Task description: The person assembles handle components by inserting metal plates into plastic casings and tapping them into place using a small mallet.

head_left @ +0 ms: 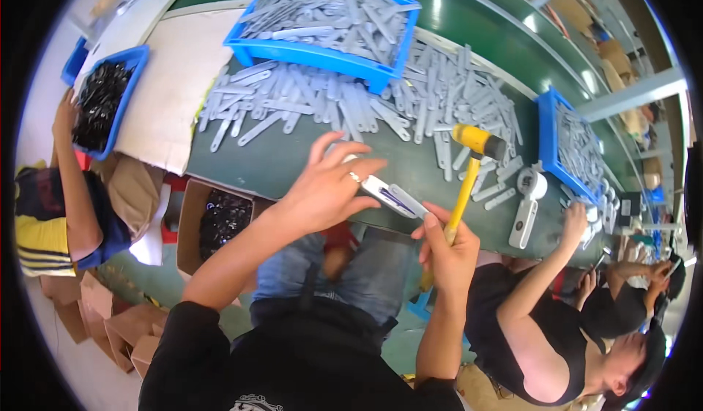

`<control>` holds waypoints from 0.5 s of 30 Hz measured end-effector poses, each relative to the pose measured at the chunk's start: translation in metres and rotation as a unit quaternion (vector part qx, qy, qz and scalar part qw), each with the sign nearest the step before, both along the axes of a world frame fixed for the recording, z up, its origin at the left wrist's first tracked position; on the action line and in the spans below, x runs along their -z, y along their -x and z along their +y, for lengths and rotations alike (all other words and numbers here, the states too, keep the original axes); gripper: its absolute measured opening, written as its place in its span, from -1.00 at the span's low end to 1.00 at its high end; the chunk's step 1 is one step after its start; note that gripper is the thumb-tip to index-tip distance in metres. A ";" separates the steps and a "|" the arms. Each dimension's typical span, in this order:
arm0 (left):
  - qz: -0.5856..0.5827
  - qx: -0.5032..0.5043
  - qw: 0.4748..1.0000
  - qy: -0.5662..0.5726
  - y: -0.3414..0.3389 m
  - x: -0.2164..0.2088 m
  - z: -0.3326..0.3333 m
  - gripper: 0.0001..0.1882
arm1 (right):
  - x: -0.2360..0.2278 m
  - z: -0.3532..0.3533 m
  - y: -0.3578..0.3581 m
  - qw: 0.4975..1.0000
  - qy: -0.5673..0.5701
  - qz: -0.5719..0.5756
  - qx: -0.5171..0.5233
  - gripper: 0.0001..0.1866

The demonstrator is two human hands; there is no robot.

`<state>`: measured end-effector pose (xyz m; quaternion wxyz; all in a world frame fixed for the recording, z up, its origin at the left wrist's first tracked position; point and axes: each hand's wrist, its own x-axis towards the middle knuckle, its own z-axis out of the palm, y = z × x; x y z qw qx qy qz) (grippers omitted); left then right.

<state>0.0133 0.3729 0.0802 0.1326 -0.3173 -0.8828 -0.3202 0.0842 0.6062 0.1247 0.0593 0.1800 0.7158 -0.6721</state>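
My left hand (326, 187) grips the upper end of a slim white handle-shaped part (382, 193) with a dark slot along it, its thumb and fingers on either side. A narrow grey strip (403, 195) lies against that part, near my right fingertips. My right hand (450, 253) is closed around the yellow handle of a hammer (463, 191), and its thumb and forefinger also touch the part's lower end. The hammer stands tilted, its yellow head with a black face up over the table.
Loose grey strips (293, 100) cover the far table (249, 165) around a blue crate (315, 48) heaped with more. Another blue crate (549, 136) and a white round-headed device (526, 206) are at right. A cardboard box (192, 224) stands below left. People work on both sides.
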 end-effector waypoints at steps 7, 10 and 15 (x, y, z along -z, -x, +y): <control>-0.029 -0.027 0.997 -0.063 -0.004 0.010 -0.011 -0.28 | 0.019 -0.027 0.018 0.996 -0.057 -0.010 -0.069 -0.74; -0.026 -0.021 0.996 -0.086 -0.004 0.013 -0.012 -0.34 | 0.012 -0.023 0.021 0.992 -0.092 -0.036 -0.082 -0.78; 0.092 0.047 0.993 -0.052 0.003 0.015 -0.016 -0.66 | 0.004 -0.023 0.025 0.985 -0.130 -0.057 -0.102 -0.76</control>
